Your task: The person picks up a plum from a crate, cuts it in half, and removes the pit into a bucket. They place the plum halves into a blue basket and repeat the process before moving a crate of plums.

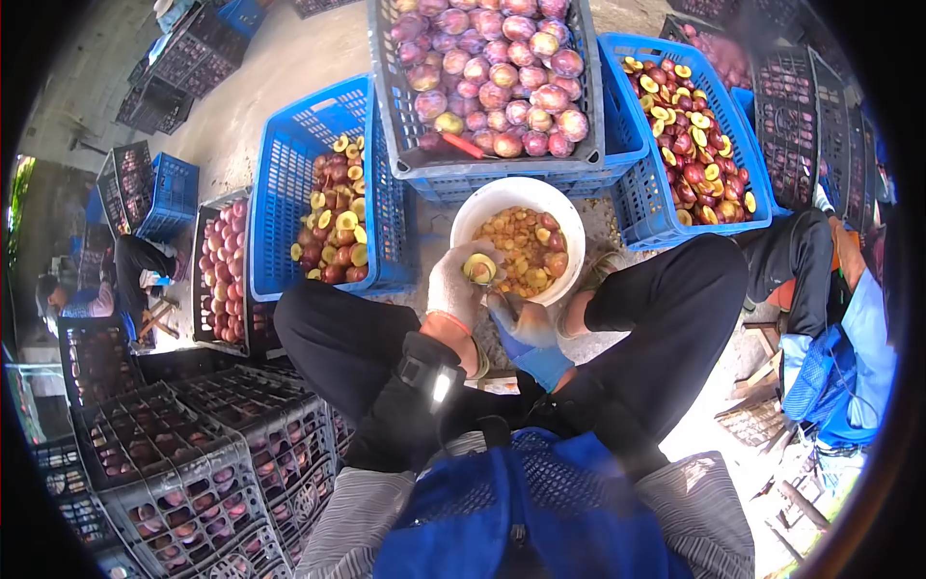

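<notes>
My left hand [451,289], in a whitish glove, is closed around a halved plum [479,267] with its yellow cut face showing. Close beside it, my right hand [526,338] wears a blue and white glove. Its fingers are curled in, and whatever they grip is hidden. Both hands are at the near rim of a white bucket [465,207], between my knees. Inside the bucket lie plum stones with bits of flesh [521,246] and a few reddish plum pieces.
Ahead, a crate of whole plums [492,82] carries a red-handled tool [463,145]. Blue crates of halved plums stand left [265,193] and right [637,207]. Stacked black crates [174,473] fill the lower left. A person in blue [858,347] sits at right; another [87,299] is far left.
</notes>
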A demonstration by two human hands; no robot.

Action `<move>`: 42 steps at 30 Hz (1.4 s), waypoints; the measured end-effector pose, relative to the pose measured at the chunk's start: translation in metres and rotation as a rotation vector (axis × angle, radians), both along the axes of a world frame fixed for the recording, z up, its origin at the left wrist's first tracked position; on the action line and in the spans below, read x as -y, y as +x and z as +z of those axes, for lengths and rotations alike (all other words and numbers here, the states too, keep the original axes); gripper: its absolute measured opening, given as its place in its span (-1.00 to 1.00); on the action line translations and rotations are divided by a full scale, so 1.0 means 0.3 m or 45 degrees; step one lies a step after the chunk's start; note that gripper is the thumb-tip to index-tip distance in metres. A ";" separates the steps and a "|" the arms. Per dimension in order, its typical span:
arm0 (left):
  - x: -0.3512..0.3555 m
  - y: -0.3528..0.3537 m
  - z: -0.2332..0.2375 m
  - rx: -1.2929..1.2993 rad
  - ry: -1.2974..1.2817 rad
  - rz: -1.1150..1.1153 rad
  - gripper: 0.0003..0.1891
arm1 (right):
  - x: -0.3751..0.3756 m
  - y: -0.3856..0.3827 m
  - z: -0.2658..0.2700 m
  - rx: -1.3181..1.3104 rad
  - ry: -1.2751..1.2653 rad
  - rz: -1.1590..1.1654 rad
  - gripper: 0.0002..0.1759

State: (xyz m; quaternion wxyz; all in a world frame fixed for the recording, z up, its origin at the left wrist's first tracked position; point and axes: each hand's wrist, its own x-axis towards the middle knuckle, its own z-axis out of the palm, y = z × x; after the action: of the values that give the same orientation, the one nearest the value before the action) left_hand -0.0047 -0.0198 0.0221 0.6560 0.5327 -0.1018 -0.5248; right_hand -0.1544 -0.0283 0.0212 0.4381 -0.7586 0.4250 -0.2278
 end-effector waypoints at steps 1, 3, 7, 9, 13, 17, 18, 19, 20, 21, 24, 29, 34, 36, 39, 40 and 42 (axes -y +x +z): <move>-0.013 0.000 -0.008 0.048 -0.037 0.035 -0.77 | -0.001 0.003 -0.006 -0.019 0.012 0.033 -0.49; -0.037 -0.005 -0.006 0.118 -0.086 0.058 -0.78 | -0.005 0.006 -0.025 -0.061 0.043 0.088 -0.49; -0.039 -0.008 0.041 -0.150 0.014 0.148 -0.84 | -0.025 0.012 -0.026 -0.047 -0.014 0.064 -0.47; -0.031 -0.007 0.049 -0.359 0.044 0.194 -0.80 | -0.022 0.013 -0.028 -0.123 -0.031 0.064 -0.47; -0.008 -0.014 0.031 -0.489 0.047 0.287 -0.78 | -0.026 0.028 -0.025 -0.186 -0.061 0.033 -0.47; 0.009 -0.043 0.029 -0.529 0.061 0.385 -0.72 | -0.022 0.028 -0.017 -0.216 0.048 0.025 -0.46; 0.013 -0.046 0.026 -0.506 0.078 0.401 -0.68 | -0.020 0.032 -0.024 -0.193 0.079 0.020 -0.45; 0.012 -0.047 0.019 -0.455 0.125 0.412 -0.67 | -0.019 0.032 -0.030 -0.161 0.180 0.036 -0.45; 0.009 -0.049 0.010 -0.406 0.176 0.422 -0.66 | -0.021 0.030 -0.034 -0.131 0.285 0.051 -0.44; 0.011 -0.048 0.004 -0.353 0.218 0.431 -0.65 | -0.017 0.031 -0.037 -0.096 0.382 0.066 -0.44; 0.002 -0.040 0.012 -0.227 0.239 0.394 -0.59 | -0.029 0.031 -0.059 0.082 0.426 0.071 -0.41; -0.023 -0.034 0.013 -0.246 0.247 0.413 -0.54 | -0.029 0.011 -0.037 0.097 0.790 0.119 -0.37; -0.019 -0.029 0.044 -0.103 0.201 0.287 -0.52 | -0.030 0.014 -0.016 0.262 0.949 0.103 -0.54; -0.016 -0.024 0.036 -0.194 0.158 0.195 -0.52 | -0.012 0.000 0.064 0.220 1.426 0.047 -0.57; -0.019 -0.024 0.043 -0.306 0.054 0.090 -0.52 | -0.016 -0.026 0.049 0.419 1.771 0.100 -0.58; -0.015 -0.027 0.052 -0.343 0.010 0.054 -0.52 | -0.011 -0.023 0.047 0.463 1.882 0.098 -0.53; -0.009 -0.024 0.087 -0.435 -0.040 0.025 -0.50 | 0.003 -0.017 0.041 0.543 2.101 0.098 -0.42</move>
State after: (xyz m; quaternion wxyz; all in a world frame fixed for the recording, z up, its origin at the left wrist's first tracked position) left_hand -0.0120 -0.0172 0.0481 0.6773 0.4263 0.0081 -0.5996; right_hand -0.1595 -0.0294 0.0336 0.9286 -0.1515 0.3373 0.0319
